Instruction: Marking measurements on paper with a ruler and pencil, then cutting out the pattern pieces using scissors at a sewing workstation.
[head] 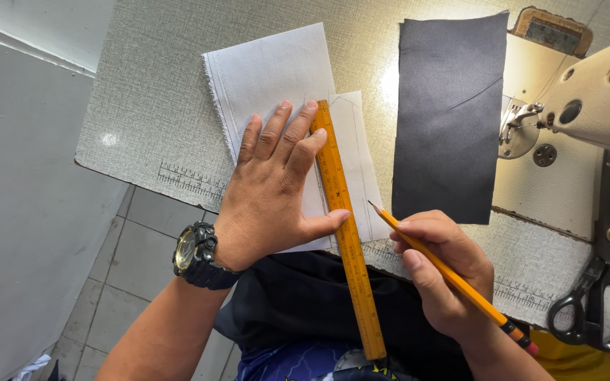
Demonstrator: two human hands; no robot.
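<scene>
My left hand (273, 187) lies flat with fingers spread, pressing a yellow wooden ruler (347, 233) onto a white fabric piece (270, 70) on the table. A smaller white piece (358, 155) with a drawn line lies under the ruler's right side. My right hand (443, 271) holds a yellow pencil (453, 279), whose tip sits just right of the ruler near the fabric's lower edge. The ruler's lower end juts past the table edge over my lap. A black watch (195, 254) is on my left wrist.
A dark rectangular fabric piece (450, 113) lies to the right of the white pieces. A sewing machine head (587, 92) stands at the far right, with black-handled scissors (598, 282) below it. The speckled tabletop (150, 106) has printed measuring scales along its near edge. Grey floor tiles show below left.
</scene>
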